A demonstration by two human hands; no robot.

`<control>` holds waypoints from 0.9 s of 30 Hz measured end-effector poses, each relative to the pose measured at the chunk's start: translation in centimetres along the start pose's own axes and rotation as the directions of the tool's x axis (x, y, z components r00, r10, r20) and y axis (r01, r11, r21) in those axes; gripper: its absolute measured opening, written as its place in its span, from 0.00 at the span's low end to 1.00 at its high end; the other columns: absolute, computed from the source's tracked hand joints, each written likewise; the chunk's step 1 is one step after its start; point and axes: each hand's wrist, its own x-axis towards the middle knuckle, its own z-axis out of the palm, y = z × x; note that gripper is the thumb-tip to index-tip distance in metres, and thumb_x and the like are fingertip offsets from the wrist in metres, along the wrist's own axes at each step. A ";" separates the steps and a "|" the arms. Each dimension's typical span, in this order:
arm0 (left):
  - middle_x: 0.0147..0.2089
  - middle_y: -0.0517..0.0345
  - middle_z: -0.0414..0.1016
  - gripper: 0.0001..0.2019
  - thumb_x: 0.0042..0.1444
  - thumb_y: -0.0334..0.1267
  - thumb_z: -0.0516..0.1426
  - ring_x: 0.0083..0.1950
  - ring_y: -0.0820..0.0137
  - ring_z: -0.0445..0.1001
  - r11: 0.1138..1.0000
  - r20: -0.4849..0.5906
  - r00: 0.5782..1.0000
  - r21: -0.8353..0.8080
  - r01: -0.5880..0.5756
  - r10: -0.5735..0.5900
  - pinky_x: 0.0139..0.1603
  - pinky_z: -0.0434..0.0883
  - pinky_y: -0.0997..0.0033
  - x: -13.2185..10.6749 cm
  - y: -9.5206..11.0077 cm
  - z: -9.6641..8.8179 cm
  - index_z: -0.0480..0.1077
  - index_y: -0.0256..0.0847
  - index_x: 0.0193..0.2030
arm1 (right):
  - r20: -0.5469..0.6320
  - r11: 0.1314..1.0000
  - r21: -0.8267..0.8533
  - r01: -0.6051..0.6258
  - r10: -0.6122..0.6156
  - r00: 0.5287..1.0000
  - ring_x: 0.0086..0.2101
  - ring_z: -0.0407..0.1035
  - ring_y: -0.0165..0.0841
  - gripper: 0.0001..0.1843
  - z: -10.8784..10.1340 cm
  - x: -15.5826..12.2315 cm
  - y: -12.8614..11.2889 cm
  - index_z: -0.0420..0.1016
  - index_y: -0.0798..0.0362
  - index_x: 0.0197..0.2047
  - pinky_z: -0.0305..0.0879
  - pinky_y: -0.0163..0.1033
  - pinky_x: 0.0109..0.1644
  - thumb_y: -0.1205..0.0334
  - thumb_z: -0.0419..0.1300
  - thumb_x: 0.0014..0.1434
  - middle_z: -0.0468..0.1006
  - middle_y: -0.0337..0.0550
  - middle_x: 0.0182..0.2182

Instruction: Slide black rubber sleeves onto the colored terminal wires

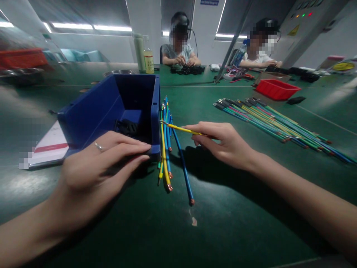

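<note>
My right hand (pixel 223 143) pinches a thin yellow wire (pixel 178 128) with a metal ring terminal at its left tip, held just above the table. Beneath that tip lies a small bundle of blue and yellow wires (pixel 167 149) with copper ends, right beside the blue plastic bin (pixel 111 108). My left hand (pixel 103 163) rests on the bin's front lip, fingers stretched flat and together, a ring on one finger. Small black parts (pixel 126 127) lie inside the bin.
A long spread of green, blue and yellow wires (pixel 279 123) lies at the right. A red tray (pixel 276 89) stands behind it. White paper (pixel 50 147) sits under the bin's left. Two people work across the green table (pixel 223 223), with bottles (pixel 148 59) near them.
</note>
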 end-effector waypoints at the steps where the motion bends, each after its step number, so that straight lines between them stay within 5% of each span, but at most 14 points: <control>1: 0.53 0.65 0.90 0.08 0.80 0.45 0.66 0.45 0.69 0.88 1.000 -0.002 1.000 0.004 -0.004 0.004 0.55 0.86 0.72 0.0 0.0 0.0 0.87 0.58 0.59 | 0.004 0.999 -0.032 0.028 -0.028 1.000 0.32 0.72 0.30 0.18 0.0 -0.1 0.1 0.87 0.59 0.65 0.66 0.35 0.37 0.71 0.61 0.79 0.85 0.41 0.38; 10: 0.55 0.66 0.90 0.07 0.80 0.37 0.67 0.49 0.74 0.87 0.994 -0.028 0.998 0.092 -0.053 0.056 0.56 0.81 0.76 -0.2 0.7 0.0 0.84 0.52 0.60 | 0.104 0.980 -0.145 0.139 -0.125 0.987 0.35 0.74 0.30 0.24 0.1 -0.3 -1.3 0.81 0.58 0.73 0.71 0.34 0.41 0.75 0.54 0.82 0.83 0.43 0.43; 14: 0.54 0.66 0.89 0.11 0.76 0.36 0.70 0.54 0.69 0.85 0.992 -0.083 0.995 0.115 -0.053 0.062 0.60 0.79 0.68 -0.7 0.6 0.0 0.83 0.52 0.61 | 0.116 0.983 -0.130 0.131 -0.116 0.987 0.33 0.73 0.28 0.30 0.2 -0.5 -1.0 0.80 0.57 0.73 0.71 0.32 0.39 0.81 0.50 0.77 0.78 0.39 0.40; 22: 0.50 0.65 0.89 0.07 0.78 0.40 0.69 0.51 0.65 0.83 0.974 -0.065 0.990 0.194 -0.114 0.129 0.55 0.80 0.63 -0.5 0.9 -0.2 0.83 0.53 0.59 | 0.099 0.965 -0.170 0.201 -0.186 0.978 0.37 0.80 0.31 0.12 0.3 -0.1 -1.6 0.84 0.61 0.56 0.71 0.33 0.41 0.72 0.57 0.85 0.88 0.47 0.43; 27: 0.49 0.66 0.89 0.06 0.79 0.40 0.69 0.50 0.66 0.83 0.973 -0.062 0.990 0.204 -0.109 0.124 0.55 0.80 0.64 -0.4 1.1 0.3 0.83 0.53 0.58 | 0.099 0.960 -0.190 0.207 -0.191 0.977 0.34 0.78 0.30 0.13 0.3 0.0 -2.0 0.83 0.58 0.48 0.68 0.34 0.37 0.69 0.59 0.86 0.88 0.46 0.39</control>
